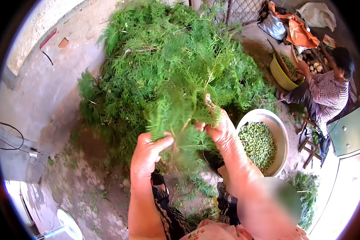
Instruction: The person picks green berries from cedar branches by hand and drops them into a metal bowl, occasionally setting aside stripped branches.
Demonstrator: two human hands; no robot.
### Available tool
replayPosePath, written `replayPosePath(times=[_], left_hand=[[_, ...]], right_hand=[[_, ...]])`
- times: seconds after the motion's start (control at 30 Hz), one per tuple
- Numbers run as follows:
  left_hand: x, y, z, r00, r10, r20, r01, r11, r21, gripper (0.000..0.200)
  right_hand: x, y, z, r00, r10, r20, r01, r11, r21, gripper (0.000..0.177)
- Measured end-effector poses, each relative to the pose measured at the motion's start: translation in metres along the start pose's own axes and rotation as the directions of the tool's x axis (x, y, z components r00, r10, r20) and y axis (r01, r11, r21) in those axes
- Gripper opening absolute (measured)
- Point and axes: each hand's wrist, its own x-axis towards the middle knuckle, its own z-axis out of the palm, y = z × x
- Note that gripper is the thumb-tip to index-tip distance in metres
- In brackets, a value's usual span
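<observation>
A feathery green evergreen branch [184,124] is held up in front of me, blurred in places. My left hand [148,154] is closed around its lower stem, thumb pressed along it. Higher up and to the right, my right hand [220,126] has its fingers bent in on the same branch; foliage hides part of the fingertips. Beside my right forearm stands a pale round basin [283,142] holding many small green cones or fruits [258,144]. Just beyond both hands rises a large heap of cut evergreen branches [160,60].
At the right another person [328,90] sits by a yellow tub [282,76]. Bags [300,32] lie behind them. A wooden stool [310,146] stands near the basin, with loose greenery [304,192] below. A white fan-like object [70,224] is at the lower left.
</observation>
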Motion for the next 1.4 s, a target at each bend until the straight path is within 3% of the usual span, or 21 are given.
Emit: replayPosePath(times=[0.1, 0.13, 0.27, 0.3, 0.43, 0.6, 0.7, 0.73, 0.83, 0.9, 0.97, 1.03, 1.07, 1.17, 1.23, 1.4], left_hand=[[0.002, 0.002, -0.016, 0.996, 0.072, -0.055, -0.084, 0.959, -0.271, 0.016], [0.004, 0.001, -0.022, 0.991, 0.044, -0.129, -0.086, 0.936, -0.341, 0.015], [0.003, 0.005, -0.038, 0.979, 0.155, -0.129, -0.199, 0.853, -0.482, 0.025], [0.003, 0.006, -0.038, 0.976, 0.146, -0.16, -0.205, 0.861, -0.466, 0.026], [0.003, 0.011, -0.033, 0.96, 0.078, -0.268, -0.199, 0.864, -0.463, 0.025], [0.005, 0.012, -0.028, 0.941, 0.031, -0.337, -0.208, 0.837, -0.505, 0.021], [0.009, 0.007, -0.028, 0.942, 0.022, -0.334, -0.207, 0.823, -0.529, 0.024], [0.009, 0.007, -0.026, 0.944, 0.032, -0.329, -0.214, 0.817, -0.535, 0.024], [0.011, 0.008, -0.021, 0.944, 0.038, -0.327, -0.218, 0.817, -0.534, 0.022], [0.008, 0.013, -0.012, 0.917, 0.045, -0.397, -0.244, 0.85, -0.466, 0.016], [0.01, 0.011, -0.012, 0.898, 0.044, -0.437, -0.269, 0.842, -0.468, 0.017], [0.012, 0.01, -0.011, 0.878, 0.062, -0.474, -0.306, 0.835, -0.458, 0.018], [0.012, 0.01, -0.009, 0.869, 0.081, -0.489, -0.329, 0.832, -0.447, 0.019], [0.016, 0.008, -0.008, 0.843, 0.07, -0.533, -0.345, 0.831, -0.437, 0.019], [0.019, 0.005, -0.005, 0.825, 0.028, -0.565, -0.329, 0.836, -0.439, 0.019], [0.017, 0.003, 0.006, 0.843, 0.074, -0.533, -0.357, 0.819, -0.449, 0.023]], right_hand=[[0.008, -0.001, -0.005, 0.99, 0.06, -0.13, -0.046, 0.993, 0.107, 0.034], [0.011, 0.0, -0.009, 0.988, 0.055, -0.146, -0.062, 0.997, -0.039, 0.028], [0.006, -0.011, -0.008, 0.991, 0.001, -0.136, -0.003, 1.0, -0.018, 0.026], [0.004, -0.012, -0.01, 0.997, -0.021, -0.075, 0.022, 1.0, 0.012, 0.025], [0.007, -0.013, 0.003, 0.974, -0.206, -0.09, 0.194, 0.972, -0.129, 0.027], [0.024, -0.011, 0.006, 0.956, -0.266, 0.122, 0.291, 0.829, -0.478, 0.046], [0.023, -0.001, 0.016, 0.916, -0.398, 0.059, 0.359, 0.741, -0.567, 0.053], [0.022, 0.002, 0.019, 0.915, -0.4, 0.051, 0.356, 0.743, -0.566, 0.045], [0.012, 0.004, 0.032, 0.98, -0.146, 0.134, 0.198, 0.76, -0.619, 0.035], [0.008, 0.014, 0.038, 0.986, -0.089, 0.143, 0.161, 0.742, -0.651, 0.028], [0.016, 0.036, 0.029, 0.938, -0.334, 0.094, 0.311, 0.69, -0.653, 0.026], [0.007, 0.041, 0.039, 0.683, -0.689, 0.243, 0.467, 0.155, -0.871, 0.029], [0.003, 0.042, 0.046, 0.608, -0.748, 0.266, 0.498, 0.098, -0.862, 0.033], [-0.017, 0.043, 0.055, 0.488, -0.689, 0.537, 0.538, -0.247, -0.806, 0.033], [-0.025, 0.052, 0.047, 0.586, -0.615, 0.528, 0.599, -0.11, -0.793, 0.03], [-0.033, 0.055, 0.059, 0.603, -0.461, 0.651, 0.538, -0.367, -0.759, 0.048]])
